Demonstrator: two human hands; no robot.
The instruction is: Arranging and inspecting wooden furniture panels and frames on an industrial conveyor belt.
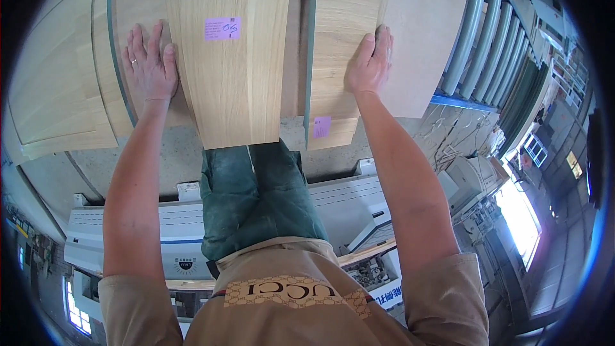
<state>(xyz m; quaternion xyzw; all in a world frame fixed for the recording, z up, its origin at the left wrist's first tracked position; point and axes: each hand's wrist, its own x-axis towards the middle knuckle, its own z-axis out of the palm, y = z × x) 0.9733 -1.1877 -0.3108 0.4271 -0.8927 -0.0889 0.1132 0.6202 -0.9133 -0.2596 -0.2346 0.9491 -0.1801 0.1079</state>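
A long pale wood panel [240, 83] with a purple label [222, 28] lies in front of me, its near end toward my body. Just left of it, my left hand [150, 67] rests flat on a plain brownish board [138, 0], fingers spread and thumb by the panel's edge. To the right lies a narrower wood panel [343, 19], with a dark strip along its left side and a purple label [321, 127] near its end. My right hand [373, 61] lies along that panel's right edge, fingers stretched forward, their tips partly hidden.
A large wood panel [57, 83] lies at the far left. Right of my right hand is a plain pale board [423, 45], then a conveyor with grey rollers [464, 29] on a blue frame. White machinery [134, 230] stands beside and behind me. Cables [448, 134] trail across the floor.
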